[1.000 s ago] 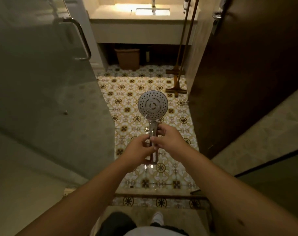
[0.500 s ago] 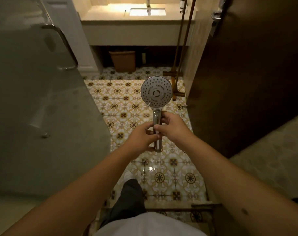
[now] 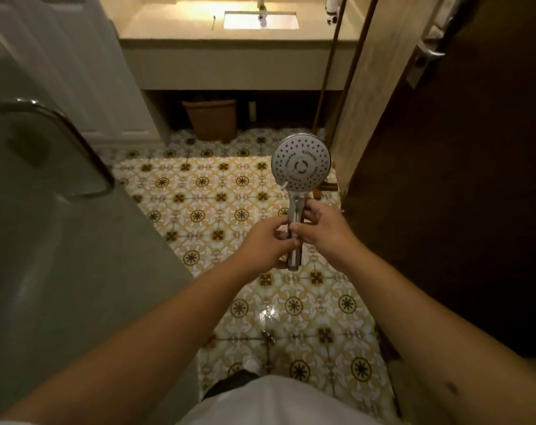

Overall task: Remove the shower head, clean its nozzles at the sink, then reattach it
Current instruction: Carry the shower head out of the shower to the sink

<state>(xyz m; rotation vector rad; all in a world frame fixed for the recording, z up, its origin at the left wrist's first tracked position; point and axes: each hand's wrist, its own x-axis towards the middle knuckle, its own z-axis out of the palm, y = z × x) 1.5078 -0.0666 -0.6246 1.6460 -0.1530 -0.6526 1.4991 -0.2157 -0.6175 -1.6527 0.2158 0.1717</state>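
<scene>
Over patterned floor tiles (image 3: 217, 210), both hands, left hand (image 3: 265, 243) and right hand (image 3: 323, 230), apparently grip shower head (image 3: 302, 167).

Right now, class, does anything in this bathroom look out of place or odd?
Only the shower head: no hose shows on it, and both hands grip its handle over the patterned floor, short of the sink.

No legible text, label, brand, number or sign anywhere in view.
</scene>
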